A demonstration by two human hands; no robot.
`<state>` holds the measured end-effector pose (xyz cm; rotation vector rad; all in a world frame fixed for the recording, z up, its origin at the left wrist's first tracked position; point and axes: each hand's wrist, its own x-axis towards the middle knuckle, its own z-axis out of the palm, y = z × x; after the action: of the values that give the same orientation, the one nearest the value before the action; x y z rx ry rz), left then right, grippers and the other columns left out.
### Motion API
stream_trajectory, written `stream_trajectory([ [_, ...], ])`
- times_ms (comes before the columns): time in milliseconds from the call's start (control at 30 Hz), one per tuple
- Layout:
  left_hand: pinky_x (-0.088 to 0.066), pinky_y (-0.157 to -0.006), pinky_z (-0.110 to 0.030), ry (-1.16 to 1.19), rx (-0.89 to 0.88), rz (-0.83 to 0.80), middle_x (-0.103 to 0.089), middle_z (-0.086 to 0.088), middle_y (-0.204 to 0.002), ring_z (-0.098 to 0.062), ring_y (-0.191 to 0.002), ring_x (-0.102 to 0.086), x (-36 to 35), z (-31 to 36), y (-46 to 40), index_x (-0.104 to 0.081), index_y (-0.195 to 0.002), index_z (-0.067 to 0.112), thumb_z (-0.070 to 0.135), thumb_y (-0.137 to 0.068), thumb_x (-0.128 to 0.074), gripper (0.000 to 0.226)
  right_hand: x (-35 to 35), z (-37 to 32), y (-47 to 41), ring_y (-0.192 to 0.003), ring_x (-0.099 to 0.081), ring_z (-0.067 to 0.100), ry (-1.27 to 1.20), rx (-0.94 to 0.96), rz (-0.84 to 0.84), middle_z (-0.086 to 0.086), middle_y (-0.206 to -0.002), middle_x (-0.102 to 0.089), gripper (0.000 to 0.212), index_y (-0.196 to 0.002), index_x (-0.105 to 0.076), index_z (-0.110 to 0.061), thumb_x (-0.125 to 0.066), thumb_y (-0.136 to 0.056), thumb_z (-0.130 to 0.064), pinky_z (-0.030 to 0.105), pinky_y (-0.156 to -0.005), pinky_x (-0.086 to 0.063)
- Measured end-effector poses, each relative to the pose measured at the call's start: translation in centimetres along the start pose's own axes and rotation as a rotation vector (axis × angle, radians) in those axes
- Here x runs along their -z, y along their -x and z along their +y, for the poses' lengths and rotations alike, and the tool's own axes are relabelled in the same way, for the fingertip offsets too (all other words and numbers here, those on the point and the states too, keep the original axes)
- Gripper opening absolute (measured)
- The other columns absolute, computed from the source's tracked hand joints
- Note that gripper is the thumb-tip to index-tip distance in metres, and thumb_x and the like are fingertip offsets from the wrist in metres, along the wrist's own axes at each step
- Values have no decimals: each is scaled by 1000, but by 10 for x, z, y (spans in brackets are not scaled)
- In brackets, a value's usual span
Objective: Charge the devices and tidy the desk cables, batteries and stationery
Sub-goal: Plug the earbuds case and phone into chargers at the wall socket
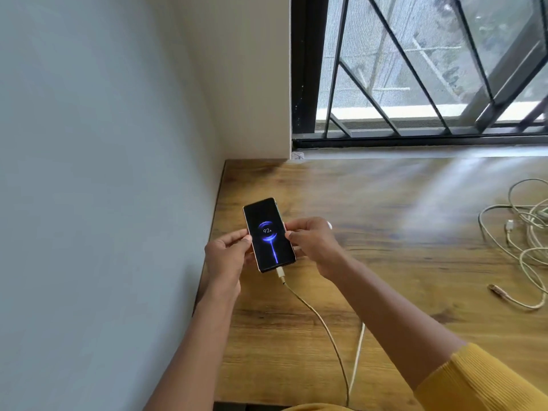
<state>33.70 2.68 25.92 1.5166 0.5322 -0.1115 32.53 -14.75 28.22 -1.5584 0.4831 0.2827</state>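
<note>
A smartphone (268, 234) lies near the left edge of the wooden desk (385, 262), its dark screen showing a blue charging animation and 92%. A white charging cable (323, 324) is plugged into its near end and runs toward me off the desk's front edge. My left hand (226, 256) pinches the phone's left edge between thumb and fingers. My right hand (314, 244) pinches its right edge. A second white cable (357, 357) runs beside the first, partly behind my right forearm.
A tangle of loose white cables (522, 232) lies at the desk's right side, one end with a gold plug (496, 289). A grey wall borders the desk on the left. A barred window (415, 69) stands behind the desk.
</note>
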Motion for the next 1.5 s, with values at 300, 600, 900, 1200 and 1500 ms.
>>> stream_trajectory([
  [300,-63,-60,-25,-242,-26,75,-79,0,-92,-12,-72,-78,-4,-20,-17,-79,-104,16,4,-94,-75,16,-14,21,-17,-92,-73,31,317,-51,39,12,-88,-76,21,-92,-74,-9,-54,-86,-14,37,-75,-57],
  [600,-68,-72,-41,-544,-142,74,-80,4,-107,-19,-90,-78,-5,-25,-20,-80,-114,25,17,-97,-74,19,-20,26,-18,-87,-73,25,426,-18,80,7,-87,-76,24,-95,-74,-10,-54,-88,-21,43,-80,-61],
  [900,-49,-65,-19,-684,-227,132,-77,11,-94,-7,-84,-70,-12,-14,-14,-82,-106,27,19,-94,-74,17,-3,32,-9,-73,-58,20,389,105,132,6,-74,-66,21,-94,-72,-4,-57,-88,-18,33,-67,-46],
  [1200,-56,-84,-25,-813,-513,-215,-74,8,-113,-5,-89,-67,-68,-8,10,-75,-125,26,31,-94,-78,31,64,31,-20,-92,-67,20,549,183,388,-1,-104,-70,30,-112,-73,-25,-69,-85,-13,32,-75,-47],
  [1500,-48,-87,-37,-1174,-562,-234,-61,4,-133,-26,-117,-53,-110,-17,20,-62,-138,24,44,-87,-82,59,85,32,-33,-112,-63,31,678,107,232,7,-119,-62,58,-133,-66,-25,-59,-75,-27,44,-95,-55],
])
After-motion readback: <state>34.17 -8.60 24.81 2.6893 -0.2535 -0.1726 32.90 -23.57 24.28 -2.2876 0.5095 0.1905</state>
